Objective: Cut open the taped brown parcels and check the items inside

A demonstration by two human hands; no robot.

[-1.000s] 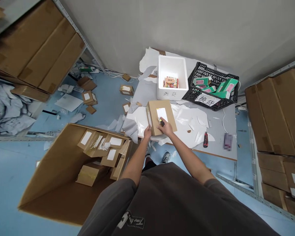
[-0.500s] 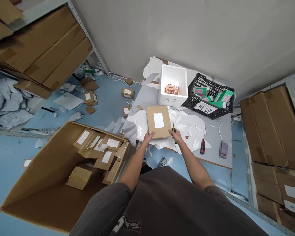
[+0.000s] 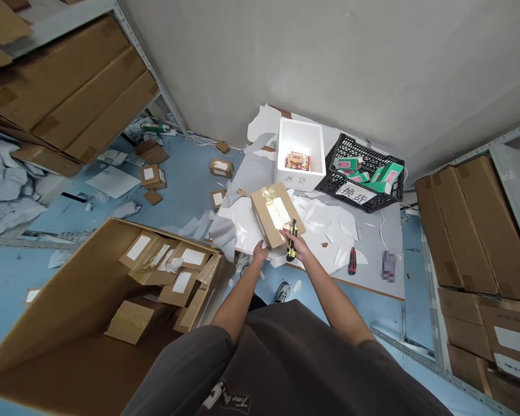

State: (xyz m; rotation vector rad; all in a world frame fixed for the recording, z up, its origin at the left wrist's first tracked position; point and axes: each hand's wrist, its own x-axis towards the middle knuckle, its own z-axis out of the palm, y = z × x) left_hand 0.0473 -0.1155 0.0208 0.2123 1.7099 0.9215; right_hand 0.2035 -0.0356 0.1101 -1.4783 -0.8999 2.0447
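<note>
A flat cardboard box with a white label and shiny tape is tilted over the worktable. My left hand grips its near left corner, the fingers partly hidden under the edge. In my right hand is a yellow and black utility knife, held across the palm while the fingertips touch the near right part of the box. Whether its blade is out, I cannot tell. White plastic wrapping scraps lie beneath and beside the box.
A white foam box and a black crate of green packs stand at the back. A red-black tool lies on the right. The large open carton at left holds several parcels. Shelves flank both sides.
The box has been turned and tilted, and a taped face with a label now shows. My right hand has shifted left onto that face, bringing the utility knife over the box's edge.
</note>
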